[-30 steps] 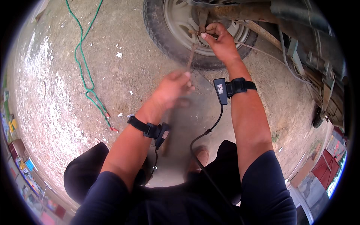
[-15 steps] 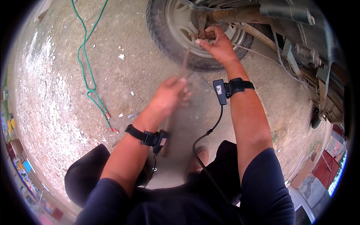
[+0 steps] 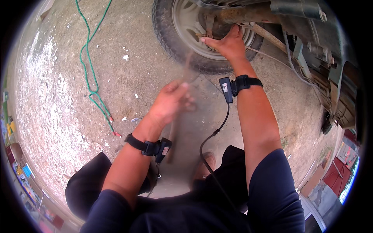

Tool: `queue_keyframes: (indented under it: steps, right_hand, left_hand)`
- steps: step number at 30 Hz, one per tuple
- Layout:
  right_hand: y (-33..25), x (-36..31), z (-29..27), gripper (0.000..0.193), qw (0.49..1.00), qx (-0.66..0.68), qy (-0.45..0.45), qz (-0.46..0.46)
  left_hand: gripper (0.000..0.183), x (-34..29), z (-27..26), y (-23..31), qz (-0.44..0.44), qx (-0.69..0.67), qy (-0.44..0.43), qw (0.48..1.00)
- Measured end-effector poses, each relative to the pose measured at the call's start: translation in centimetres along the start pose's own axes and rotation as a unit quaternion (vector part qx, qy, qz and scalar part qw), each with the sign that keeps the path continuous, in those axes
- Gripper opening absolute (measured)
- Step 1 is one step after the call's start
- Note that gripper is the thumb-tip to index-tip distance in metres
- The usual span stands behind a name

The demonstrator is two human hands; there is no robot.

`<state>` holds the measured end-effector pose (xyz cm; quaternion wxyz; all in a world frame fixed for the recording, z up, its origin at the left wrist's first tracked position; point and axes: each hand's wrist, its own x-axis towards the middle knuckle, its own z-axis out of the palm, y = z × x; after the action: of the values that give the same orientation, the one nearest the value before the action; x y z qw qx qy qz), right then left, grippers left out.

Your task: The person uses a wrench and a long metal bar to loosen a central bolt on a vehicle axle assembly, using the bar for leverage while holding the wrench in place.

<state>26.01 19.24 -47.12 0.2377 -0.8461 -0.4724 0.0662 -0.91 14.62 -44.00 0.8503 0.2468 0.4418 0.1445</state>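
My left hand (image 3: 171, 103) is closed round a long, thin brownish rod (image 3: 173, 136), smeared by motion. One end of it points up toward the tyre and the other hangs down past my wrist. My right hand (image 3: 232, 43) reaches into the inner side of the wheel (image 3: 173, 48). Its thumb stretches left to a rusty metal bracket (image 3: 210, 27), and its forefinger points up, apart from the thumb. The other fingers are mostly hidden, and I see nothing gripped there.
A rusty axle (image 3: 248, 15) runs right from the wheel, with frame parts, a hose (image 3: 287, 46) and a thin cable around it. On the rough concrete at left lies a green rope (image 3: 87, 58). Black straps with small devices (image 3: 227, 89) sit on my wrists, trailing cables.
My right hand has opened from round the rusty part, its forefinger lifting and spreading from the thumb. The left hand has shifted slightly left and down with the rod.
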Motion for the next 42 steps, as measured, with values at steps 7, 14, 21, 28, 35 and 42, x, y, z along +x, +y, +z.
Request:
queue_keyframes:
  steps: [7, 14, 21, 28, 35, 42]
  right_hand:
    - [0.1, 0.7, -0.6, 0.118, 0.999, -0.02, -0.044, -0.011]
    - [0.5, 0.8, -1.4, 0.112, 0.998, -0.035, -0.039, -0.029]
    - [0.3, 0.8, -1.5, 0.116, 0.998, -0.027, -0.05, -0.016]
    - [0.4, 1.0, -1.3, 0.123, 0.998, -0.01, -0.062, -0.013]
    - [0.4, 1.3, 0.1, 0.138, 0.997, 0.013, -0.076, 0.017]
    - [0.5, 1.5, -0.2, 0.134, 0.997, 0.024, -0.08, -0.002]
  left_hand:
    - [0.022, 0.2, -0.5, 0.1, 0.011, 0.004, 0.009, 1.0]
    - [0.02, 0.4, 0.8, -0.4, 0.01, 0.045, 0.01, 0.999]
    - [0.018, 0.2, 1.1, -0.3, 0.003, 0.037, 0.014, 0.999]
    - [0.017, -0.2, 0.7, -0.4, -0.005, 0.02, 0.01, 1.0]
    - [0.017, -0.3, 0.7, -0.6, -0.001, 0.027, 0.014, 1.0]
    - [0.018, 0.2, 0.4, -1.4, -0.002, 0.022, 0.007, 1.0]
